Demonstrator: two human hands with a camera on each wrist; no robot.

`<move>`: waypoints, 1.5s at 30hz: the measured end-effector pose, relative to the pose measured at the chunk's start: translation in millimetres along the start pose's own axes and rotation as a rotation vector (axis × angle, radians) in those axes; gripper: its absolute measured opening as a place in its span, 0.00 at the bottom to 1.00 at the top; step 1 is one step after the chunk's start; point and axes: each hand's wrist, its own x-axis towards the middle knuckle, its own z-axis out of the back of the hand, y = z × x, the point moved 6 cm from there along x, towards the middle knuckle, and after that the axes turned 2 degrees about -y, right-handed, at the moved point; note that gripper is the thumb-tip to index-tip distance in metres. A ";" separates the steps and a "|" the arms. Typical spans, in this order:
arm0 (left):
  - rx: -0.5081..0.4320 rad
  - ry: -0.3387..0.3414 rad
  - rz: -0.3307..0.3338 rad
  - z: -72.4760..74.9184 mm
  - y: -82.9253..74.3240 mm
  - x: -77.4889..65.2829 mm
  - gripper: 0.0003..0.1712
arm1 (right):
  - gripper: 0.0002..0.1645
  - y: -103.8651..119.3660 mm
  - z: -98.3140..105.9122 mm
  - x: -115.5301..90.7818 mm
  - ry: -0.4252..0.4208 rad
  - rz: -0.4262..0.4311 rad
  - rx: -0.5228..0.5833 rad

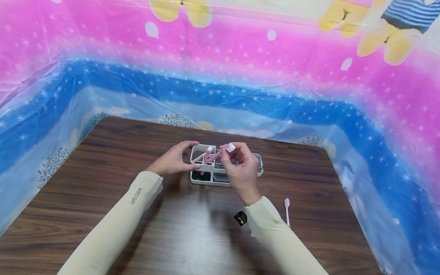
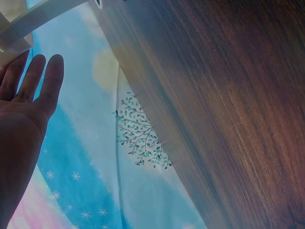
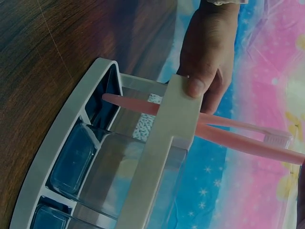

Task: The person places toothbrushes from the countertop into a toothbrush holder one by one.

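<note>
A white two-tier toothbrush holder (image 1: 206,167) stands on the table. My left hand (image 1: 173,158) grips its left end, with the thumb (image 3: 195,87) pressed on the upper frame in the right wrist view. My right hand (image 1: 244,170) pinches a pink toothbrush (image 1: 216,155) near its bristle head, the handle slanting down into the holder's left part. Beside it, a second pink toothbrush (image 1: 207,154) stands in the upper frame, bristles up. One pink handle tip (image 3: 112,98) reaches the lower tier's end compartment; I cannot tell which brush it belongs to.
Another pink toothbrush (image 1: 287,209) lies on the brown wooden table (image 1: 192,236), right of my right forearm. Clear cups (image 3: 71,162) sit in the holder's other compartments. A patterned pink and blue cloth (image 1: 220,84) hangs around the table.
</note>
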 end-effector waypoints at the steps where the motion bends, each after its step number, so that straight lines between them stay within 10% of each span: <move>1: -0.002 0.000 -0.001 0.1 -0.1 -0.1 0.47 | 0.07 -0.5 -0.8 -0.3 0.004 -0.005 -0.005; 15: 0.006 0.004 -0.007 0.0 -0.4 -0.8 0.47 | 0.07 22.2 -8.7 2.2 0.022 -0.060 -0.092; 45: 0.003 0.008 -0.002 0.3 1.6 -1.7 0.47 | 0.07 -49.6 -28.3 -18.5 0.103 -0.224 -0.143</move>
